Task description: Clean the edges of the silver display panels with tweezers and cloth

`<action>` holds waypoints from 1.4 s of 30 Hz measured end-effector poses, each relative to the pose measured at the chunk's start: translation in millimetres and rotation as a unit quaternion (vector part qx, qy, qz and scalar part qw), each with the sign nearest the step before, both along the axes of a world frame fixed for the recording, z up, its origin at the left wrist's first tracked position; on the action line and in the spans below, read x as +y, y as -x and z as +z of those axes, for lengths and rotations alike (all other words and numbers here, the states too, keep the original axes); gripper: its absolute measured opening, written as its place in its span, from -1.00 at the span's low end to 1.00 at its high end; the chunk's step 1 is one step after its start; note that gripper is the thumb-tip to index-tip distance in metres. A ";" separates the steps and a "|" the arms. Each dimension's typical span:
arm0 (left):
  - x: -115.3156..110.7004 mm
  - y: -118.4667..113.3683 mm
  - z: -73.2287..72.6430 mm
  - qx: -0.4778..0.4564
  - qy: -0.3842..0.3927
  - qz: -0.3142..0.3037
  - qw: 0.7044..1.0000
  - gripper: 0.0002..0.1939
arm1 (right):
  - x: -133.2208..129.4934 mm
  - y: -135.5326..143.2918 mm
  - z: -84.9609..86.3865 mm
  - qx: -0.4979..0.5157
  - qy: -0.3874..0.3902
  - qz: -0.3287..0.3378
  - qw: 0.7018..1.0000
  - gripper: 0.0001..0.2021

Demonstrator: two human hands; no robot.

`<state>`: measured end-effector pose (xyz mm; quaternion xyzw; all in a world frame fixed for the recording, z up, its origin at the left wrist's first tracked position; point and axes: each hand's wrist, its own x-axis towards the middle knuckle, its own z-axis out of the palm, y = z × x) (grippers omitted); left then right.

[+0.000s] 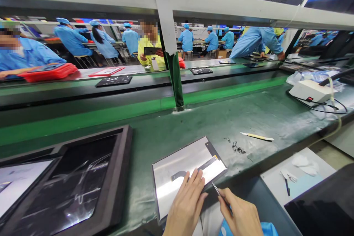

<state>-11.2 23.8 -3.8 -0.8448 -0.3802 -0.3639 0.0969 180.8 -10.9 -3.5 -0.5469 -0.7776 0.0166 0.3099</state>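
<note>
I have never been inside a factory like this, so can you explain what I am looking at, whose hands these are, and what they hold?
The one picture comes from a camera worn on a person's head, looking down at their own bare hands at a green workbench. The left hand rests flat on a shiny metal panel lying on the bench. The right hand pinches thin tweezers, tip near the panel's edge. To the left lies a dark tray; further right, a pale flat stick and a white box with cables. Other workers in blue coats sit beyond the conveyor belt.

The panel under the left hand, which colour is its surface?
Shiny silver-grey panel, with a dark strip; the head view shows it best.
</note>
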 end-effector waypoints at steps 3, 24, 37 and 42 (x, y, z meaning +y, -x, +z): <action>0.1 0.0 -0.1 -0.006 0.008 -0.003 1.000 -0.70 | 0.0 1.0 -0.7 -0.007 -0.011 -0.004 1.000 -0.69; -2.4 -1.4 -8.7 -0.025 0.038 0.009 0.999 -0.68 | 11.9 9.3 0.9 0.701 0.495 -0.013 0.513 -0.54; -7.2 1.8 -11.0 -0.031 0.115 0.064 0.991 -0.49 | 11.4 10.7 -12.4 0.741 0.493 0.022 0.456 -0.57; -8.8 1.6 -11.4 -0.038 0.138 0.073 0.987 -0.45 | 11.0 11.3 -12.1 0.746 0.495 0.013 0.446 -0.57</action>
